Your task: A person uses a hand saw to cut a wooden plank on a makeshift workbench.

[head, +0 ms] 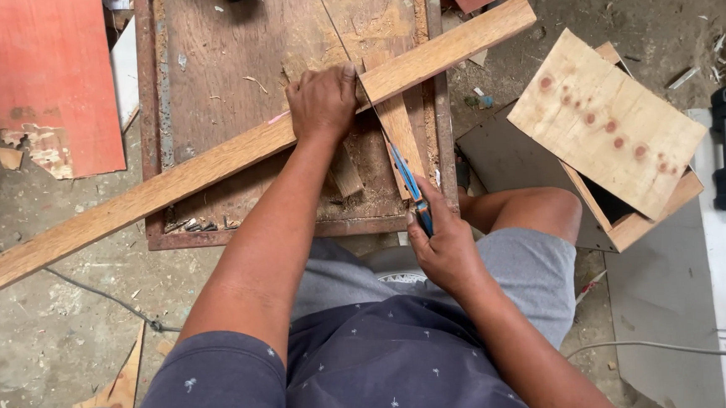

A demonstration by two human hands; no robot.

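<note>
A long pale wooden plank (210, 167) lies slantwise across the rusty metal-framed wooden counter (202, 46), with a flat red board (48, 72) on the floor to its left and a plywood box (619, 138) to its right.

matt wood plank (209, 163) — rusty metal tray (149, 116)
</note>
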